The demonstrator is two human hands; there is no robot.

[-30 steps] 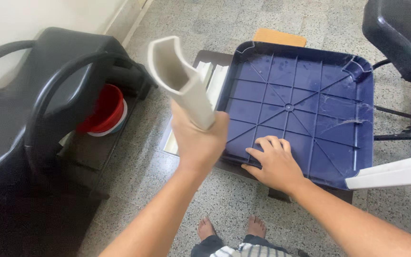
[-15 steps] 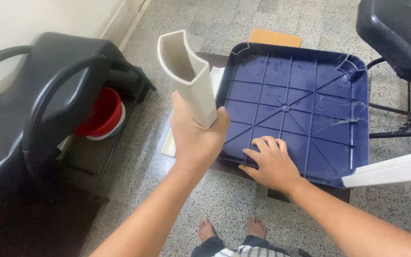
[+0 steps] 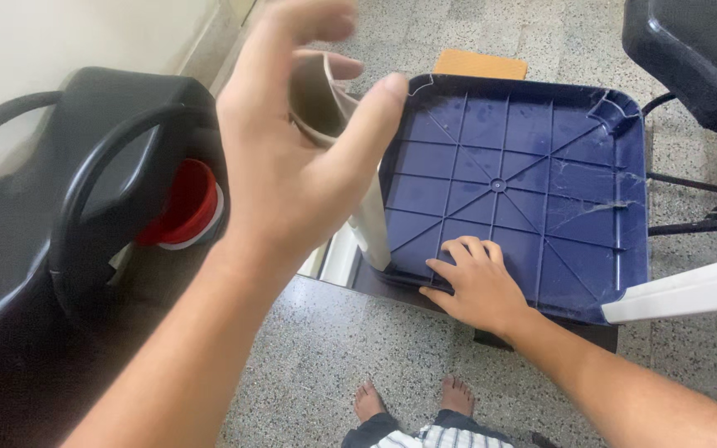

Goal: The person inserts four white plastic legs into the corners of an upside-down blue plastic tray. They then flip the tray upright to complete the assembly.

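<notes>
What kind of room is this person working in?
Probably a home or a small workshop corner rather than a factory: a speckled terrazzo floor, the person's bare feet on it, and furniture parts about, such as black chairs and a ribbed blue plastic panel under the right hand.

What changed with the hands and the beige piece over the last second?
The left hand has opened and risen toward the camera, letting go of the beige piece, which now stands behind it against the blue tray's left edge. The right hand stayed flat on the tray, which has not moved.
</notes>
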